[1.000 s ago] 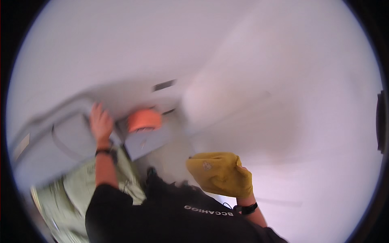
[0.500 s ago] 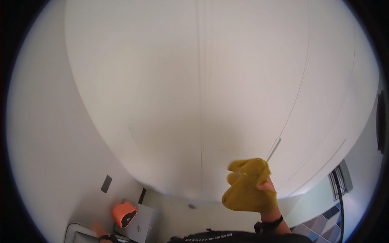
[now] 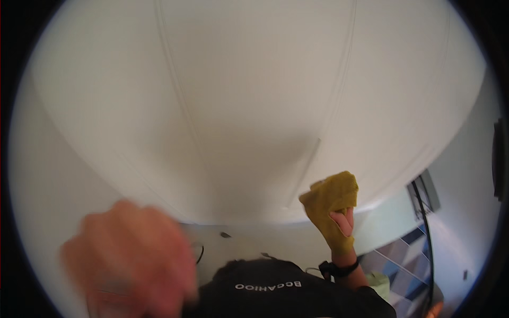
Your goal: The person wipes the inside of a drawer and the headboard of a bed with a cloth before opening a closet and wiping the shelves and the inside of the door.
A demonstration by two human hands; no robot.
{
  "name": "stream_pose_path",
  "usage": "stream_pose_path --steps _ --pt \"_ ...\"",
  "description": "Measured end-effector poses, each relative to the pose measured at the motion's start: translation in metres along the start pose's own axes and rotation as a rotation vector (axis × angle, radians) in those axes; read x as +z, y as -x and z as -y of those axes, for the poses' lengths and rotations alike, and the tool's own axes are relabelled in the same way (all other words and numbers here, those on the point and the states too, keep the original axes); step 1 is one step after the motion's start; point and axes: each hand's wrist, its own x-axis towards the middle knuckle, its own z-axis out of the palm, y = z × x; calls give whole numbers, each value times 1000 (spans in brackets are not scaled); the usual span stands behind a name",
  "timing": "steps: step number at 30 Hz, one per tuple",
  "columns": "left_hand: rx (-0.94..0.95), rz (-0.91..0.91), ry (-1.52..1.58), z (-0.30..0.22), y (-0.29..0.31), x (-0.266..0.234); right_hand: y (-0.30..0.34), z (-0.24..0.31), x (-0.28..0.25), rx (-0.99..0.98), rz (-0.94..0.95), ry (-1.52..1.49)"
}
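Note:
My right hand (image 3: 342, 222) is closed on a mustard-yellow cloth (image 3: 331, 199), which drapes over the fingers and hangs down toward the wrist. It is held up in front of tall white panels (image 3: 254, 95) with vertical seams, apparently wardrobe doors. Just beyond the cloth runs a slim upright handle strip (image 3: 304, 172) on one seam. My left hand (image 3: 132, 254) is raised large and close at the lower left. Motion smears its fingers, so its grip and anything in it cannot be made out.
A pale floor (image 3: 249, 233) with a small dark item (image 3: 225, 235) lies below the panels. At the right are a patterned surface of blue, grey and brown pieces (image 3: 403, 265), a dark cord or pole (image 3: 427, 238) and a grey slatted frame (image 3: 427, 191).
My view has turned right; the orange object and grey box at lower left are no longer visible. My left hand has risen close to the camera. The yellow cloth sits bunched differently in my right hand.

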Motion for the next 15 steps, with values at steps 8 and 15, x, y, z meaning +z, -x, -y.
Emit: stream_pose_path --steps 8,15 --pt "192 -5 449 56 -2 -33 62 20 3 -91 -431 311" --pt "221 -18 615 101 -6 -65 65 12 18 -275 -641 461"
